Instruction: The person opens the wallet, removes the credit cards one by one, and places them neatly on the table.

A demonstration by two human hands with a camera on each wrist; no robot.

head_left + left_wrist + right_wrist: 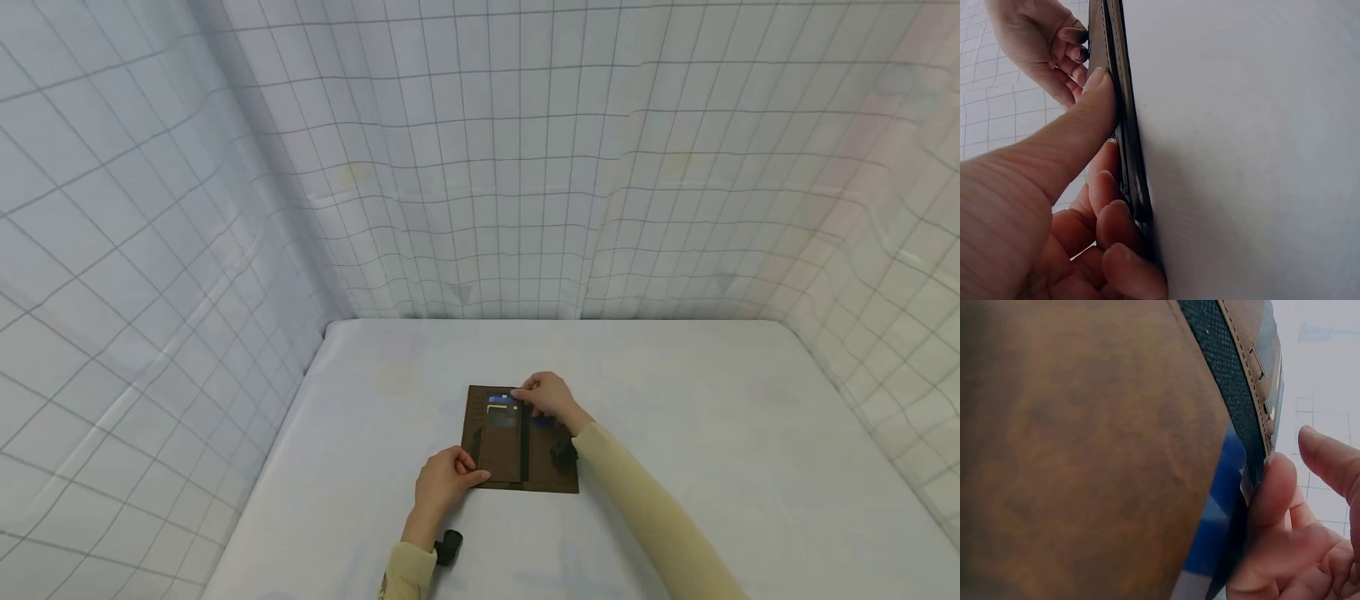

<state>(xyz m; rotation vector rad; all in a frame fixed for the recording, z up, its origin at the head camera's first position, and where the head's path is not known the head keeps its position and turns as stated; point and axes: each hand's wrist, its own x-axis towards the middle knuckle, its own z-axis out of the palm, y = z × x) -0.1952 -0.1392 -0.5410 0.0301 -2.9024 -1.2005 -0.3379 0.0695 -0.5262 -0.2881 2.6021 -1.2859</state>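
Observation:
A brown wallet point(551, 475) with card pockets lies spread open on the white table. My left hand point(442, 482) grips its near left corner, thumb pressing on top and curled fingers along the edge. My right hand point(551, 395) is over the far part, by the slotted cards point(501, 400). In the right wrist view, a gap shows between two raised fingertips, and one bent finger lies beside the dark band point(1225, 375). A blue and white card point(1213, 512) sticks out below that band, close to the fingers, partly hidden.
The white table point(675, 400) extends around the wallet. White grid-patterned cloth point(480, 167) hangs behind and on both sides. A small black camera point(448, 547) is strapped at the left wrist, another black one point(562, 452) at the right.

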